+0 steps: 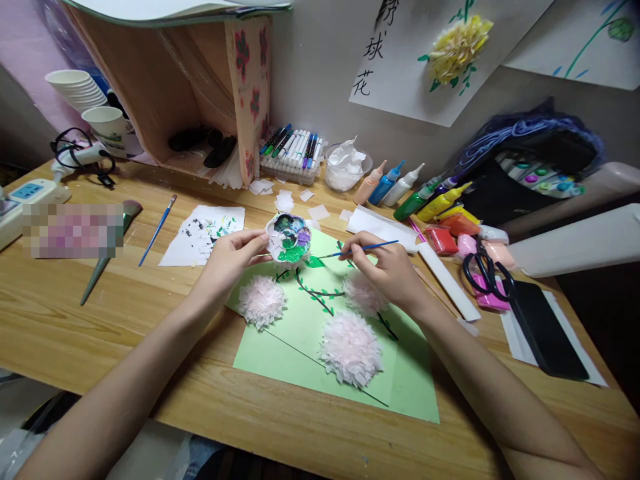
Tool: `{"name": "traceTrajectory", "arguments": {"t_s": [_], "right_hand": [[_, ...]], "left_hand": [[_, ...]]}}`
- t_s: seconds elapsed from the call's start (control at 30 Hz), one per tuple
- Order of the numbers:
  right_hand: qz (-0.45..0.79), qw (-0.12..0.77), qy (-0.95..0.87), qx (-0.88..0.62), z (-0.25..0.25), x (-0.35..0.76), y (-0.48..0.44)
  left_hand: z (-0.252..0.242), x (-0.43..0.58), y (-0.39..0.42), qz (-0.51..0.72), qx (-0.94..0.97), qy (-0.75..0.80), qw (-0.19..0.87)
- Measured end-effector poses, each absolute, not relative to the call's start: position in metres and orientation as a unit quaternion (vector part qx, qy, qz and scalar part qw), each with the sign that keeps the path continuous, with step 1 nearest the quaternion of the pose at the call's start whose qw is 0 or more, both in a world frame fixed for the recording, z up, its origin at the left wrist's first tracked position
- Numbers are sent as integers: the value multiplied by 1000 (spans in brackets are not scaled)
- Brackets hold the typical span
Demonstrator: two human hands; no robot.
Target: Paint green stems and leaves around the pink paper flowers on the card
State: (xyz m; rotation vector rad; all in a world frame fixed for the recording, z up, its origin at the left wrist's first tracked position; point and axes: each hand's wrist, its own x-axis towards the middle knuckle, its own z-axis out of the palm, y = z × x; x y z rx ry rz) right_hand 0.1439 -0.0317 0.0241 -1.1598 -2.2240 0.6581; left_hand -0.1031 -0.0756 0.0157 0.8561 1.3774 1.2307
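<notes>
My left hand point(243, 252) grips a small flower-shaped paint palette point(289, 240) by its left edge, tilted over the top of a green sheet of paper point(280, 347). Green, purple and dark paint lie in its wells. Between the fingers of my right hand point(375, 263) is a thin blue paintbrush point(373, 247), its tip at a painted green leaf point(315, 262) just right of the palette. Dark stems with small green leaves run across the sheet. Pale pink tissue-paper flowers point(351, 348) sit on it, one partly hidden by my right hand.
A paint-stained paper point(203, 235), another blue brush point(158, 230) and a large brush point(111, 253) lie to the left. Paint bottles point(384, 184), a marker box point(291, 155) and a plastic bowl point(346, 167) stand behind. Scissors point(487, 275) and a black phone-like slab point(545, 328) lie right.
</notes>
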Motion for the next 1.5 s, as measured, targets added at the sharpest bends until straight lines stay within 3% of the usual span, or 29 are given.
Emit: {"name": "traceTrajectory", "arguments": {"t_s": [1.5], "right_hand": [[233,273,-822,-442,29,147,-33]], "left_hand": [[15,-103,-75,516,362,582,514]]}}
